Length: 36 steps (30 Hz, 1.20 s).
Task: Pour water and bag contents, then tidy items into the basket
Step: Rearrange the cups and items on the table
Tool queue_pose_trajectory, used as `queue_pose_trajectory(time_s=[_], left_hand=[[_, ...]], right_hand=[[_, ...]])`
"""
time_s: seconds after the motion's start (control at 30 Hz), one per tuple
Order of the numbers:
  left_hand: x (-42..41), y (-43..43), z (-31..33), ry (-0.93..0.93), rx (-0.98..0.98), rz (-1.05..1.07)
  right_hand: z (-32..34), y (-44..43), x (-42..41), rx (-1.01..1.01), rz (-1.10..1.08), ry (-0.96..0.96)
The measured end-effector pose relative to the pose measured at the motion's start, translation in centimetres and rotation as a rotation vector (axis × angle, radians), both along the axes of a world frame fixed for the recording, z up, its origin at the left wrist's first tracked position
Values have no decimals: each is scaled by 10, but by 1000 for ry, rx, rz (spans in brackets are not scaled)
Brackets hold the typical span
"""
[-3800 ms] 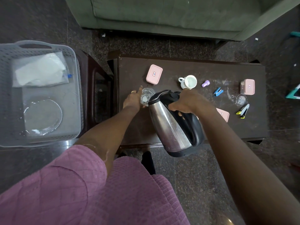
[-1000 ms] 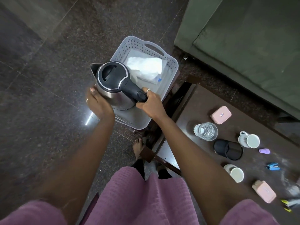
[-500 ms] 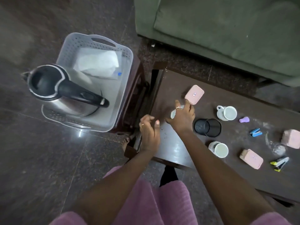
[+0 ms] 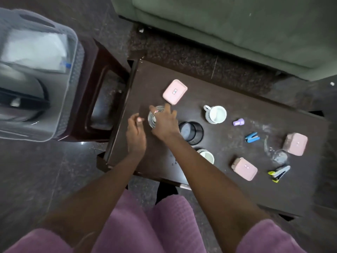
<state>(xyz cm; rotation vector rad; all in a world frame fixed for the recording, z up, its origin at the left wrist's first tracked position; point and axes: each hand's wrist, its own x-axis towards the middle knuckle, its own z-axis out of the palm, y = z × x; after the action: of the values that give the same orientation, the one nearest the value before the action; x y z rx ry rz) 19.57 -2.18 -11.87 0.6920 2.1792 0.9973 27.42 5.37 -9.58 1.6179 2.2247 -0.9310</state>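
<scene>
A clear glass of water (image 4: 152,117) stands on the dark table (image 4: 228,189) near its left end. My right hand (image 4: 164,123) lies over the glass from above, fingers spread around its rim. Just to the left hovers my left hand (image 4: 135,133), fingers loosely curled and holding nothing, close to the glass. The grey basket (image 4: 72,73) sits on a side stool at the far left. It holds the steel kettle (image 4: 20,99) and a white plastic bag (image 4: 34,50).
On the table lie three pink boxes (image 4: 175,91), (image 4: 244,168), (image 4: 295,146), two white cups (image 4: 216,114), (image 4: 207,156), a black kettle base (image 4: 191,132), a purple cap (image 4: 238,122), a blue clip (image 4: 252,137), a crumpled clear bag (image 4: 275,152) and yellow-grey clips (image 4: 279,173). A green sofa (image 4: 237,24) stands behind.
The kettle has gone from my hands into the basket. Both hands have come back to the table, and my right hand now covers the glass with the left beside it.
</scene>
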Motion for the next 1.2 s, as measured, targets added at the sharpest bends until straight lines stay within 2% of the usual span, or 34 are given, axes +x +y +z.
queue_pose_trajectory(time_s=[0.2,0.3,0.43,0.57,0.7,0.83,0.97,1.2], left_hand=[[45,38,24,30,175,34],[75,67,30,119,178,-80],[125,107,23,180,66,-474],[177,136,4,317,-238,-938],[208,151,-14,477,-406,-1175],[214,150,-30,592,-451,-1181],[203,146,-33,583,-527,-1078],[192,144,-31,691,-626,-967]], right_hand=[[55,25,68,67,-120,96],[75,42,120,112,-231,70],[77,65,191,135,-396,1],[56,84,253,104,-461,-54],[29,96,283,80,-483,-96],[6,106,287,78,-536,-57],[-10,111,275,88,-534,-28],[-31,110,255,107,-537,-20]])
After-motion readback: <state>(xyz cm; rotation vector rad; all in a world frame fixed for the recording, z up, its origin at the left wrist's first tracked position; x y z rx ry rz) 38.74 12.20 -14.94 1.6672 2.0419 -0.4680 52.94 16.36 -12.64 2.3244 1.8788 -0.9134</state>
